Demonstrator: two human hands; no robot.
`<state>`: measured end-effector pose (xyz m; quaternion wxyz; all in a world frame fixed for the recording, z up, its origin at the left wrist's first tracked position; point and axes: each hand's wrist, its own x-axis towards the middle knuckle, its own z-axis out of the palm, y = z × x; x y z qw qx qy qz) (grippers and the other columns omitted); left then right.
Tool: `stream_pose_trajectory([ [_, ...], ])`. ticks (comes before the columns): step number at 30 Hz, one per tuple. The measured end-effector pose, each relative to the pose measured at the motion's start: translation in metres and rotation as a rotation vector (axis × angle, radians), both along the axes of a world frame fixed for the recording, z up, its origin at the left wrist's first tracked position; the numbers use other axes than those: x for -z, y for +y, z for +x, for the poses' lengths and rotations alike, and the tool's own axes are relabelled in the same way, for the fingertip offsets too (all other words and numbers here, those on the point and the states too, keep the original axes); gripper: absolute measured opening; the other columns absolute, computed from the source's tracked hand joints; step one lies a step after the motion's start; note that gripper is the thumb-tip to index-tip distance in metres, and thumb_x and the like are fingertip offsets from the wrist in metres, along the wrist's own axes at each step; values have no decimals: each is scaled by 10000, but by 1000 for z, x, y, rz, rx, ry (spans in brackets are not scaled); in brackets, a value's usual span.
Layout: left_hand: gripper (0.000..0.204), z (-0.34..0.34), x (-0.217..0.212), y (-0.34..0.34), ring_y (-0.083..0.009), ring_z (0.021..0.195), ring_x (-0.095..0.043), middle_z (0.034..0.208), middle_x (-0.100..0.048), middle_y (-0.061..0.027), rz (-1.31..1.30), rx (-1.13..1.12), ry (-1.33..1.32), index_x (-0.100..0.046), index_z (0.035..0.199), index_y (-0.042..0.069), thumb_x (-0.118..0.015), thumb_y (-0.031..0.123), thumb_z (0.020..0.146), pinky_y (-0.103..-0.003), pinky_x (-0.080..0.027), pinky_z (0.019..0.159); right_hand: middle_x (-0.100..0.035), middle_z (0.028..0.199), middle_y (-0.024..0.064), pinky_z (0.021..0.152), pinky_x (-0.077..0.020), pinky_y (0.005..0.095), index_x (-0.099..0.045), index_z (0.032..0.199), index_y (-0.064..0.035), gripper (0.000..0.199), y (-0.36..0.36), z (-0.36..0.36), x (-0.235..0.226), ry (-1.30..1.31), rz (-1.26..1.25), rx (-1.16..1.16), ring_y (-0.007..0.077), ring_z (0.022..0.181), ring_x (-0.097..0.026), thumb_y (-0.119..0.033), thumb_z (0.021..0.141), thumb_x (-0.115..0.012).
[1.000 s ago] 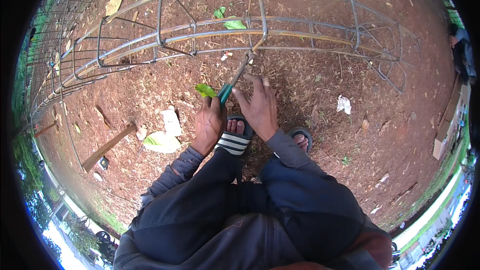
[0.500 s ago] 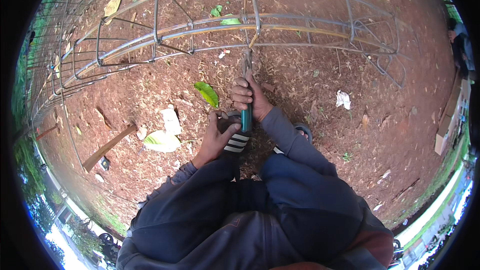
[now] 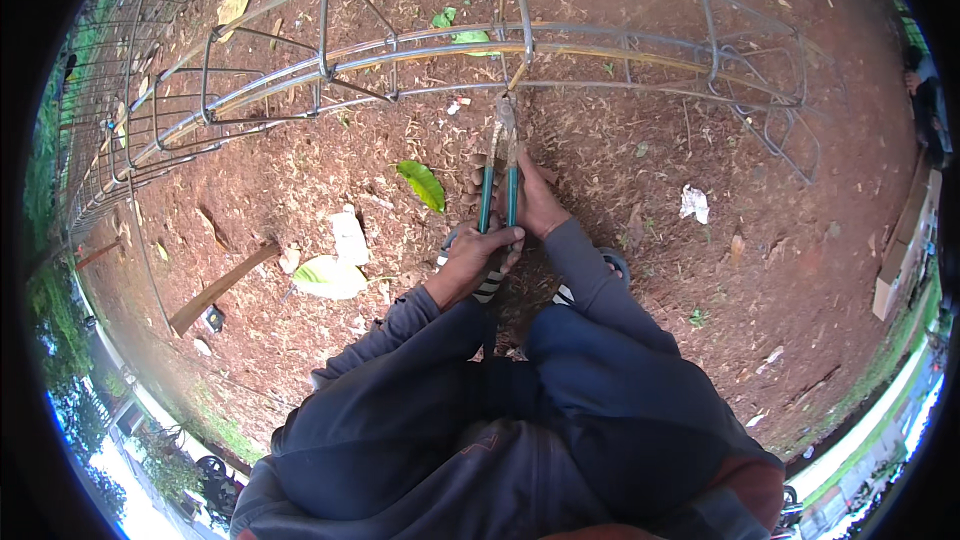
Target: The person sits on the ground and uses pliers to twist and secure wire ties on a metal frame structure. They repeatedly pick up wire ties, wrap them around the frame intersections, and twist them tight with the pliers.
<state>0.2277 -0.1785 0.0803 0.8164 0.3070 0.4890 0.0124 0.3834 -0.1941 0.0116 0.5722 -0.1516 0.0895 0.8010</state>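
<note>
Between my knees I hold long pincers (image 3: 511, 198) with green-sleeved handles, now a little apart. Their rusty jaws point away from me, right by a lower bar of a steel rebar cage (image 3: 525, 15); whether they touch it I cannot tell. My right hand (image 3: 541, 202) is around the handles from the right, with fingertips showing on the left side. At the near ends of the handles, my left hand (image 3: 472, 258) is closed with its thumb laid across them. Stirrups and long bars of the cage curve across the top of the view.
A green leaf (image 3: 421, 185) lies left of the pincers on reddish soil. Further left are a wooden stake (image 3: 222, 290), a pale leaf (image 3: 328, 279) and a white scrap (image 3: 348, 237). Crumpled paper (image 3: 694, 203) lies to the right. Wire mesh stands at far left; a person (image 3: 928, 105) is at far right.
My left hand has moved right and up, from beside the pincers onto their handle ends. The handles have spread apart, and my right hand has loosened from its tight wrap.
</note>
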Motion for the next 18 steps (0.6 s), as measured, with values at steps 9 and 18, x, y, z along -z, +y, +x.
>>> stream_pose_trajectory([
  [9,352,-12,1,-12,-455,876,-626,1051,-596,-246,1210,512,616,-496,1119,-25,-666,129,851,-529,-500,731,-550,860,0,765,-500,348,-566,1157,-55,341,33,-46,-57,-918,-432,-32,120,788,-558,-349,1010,-656],
  [18,527,-41,-34,9,-351,1109,-674,1219,-642,-250,-170,-33,-172,-437,1348,-1,-566,405,1038,-437,-578,887,-433,673,-69,636,-475,308,-618,1131,-66,292,8,-5,0,371,195,-31,67,611,-467,-340,1058,-545],
])
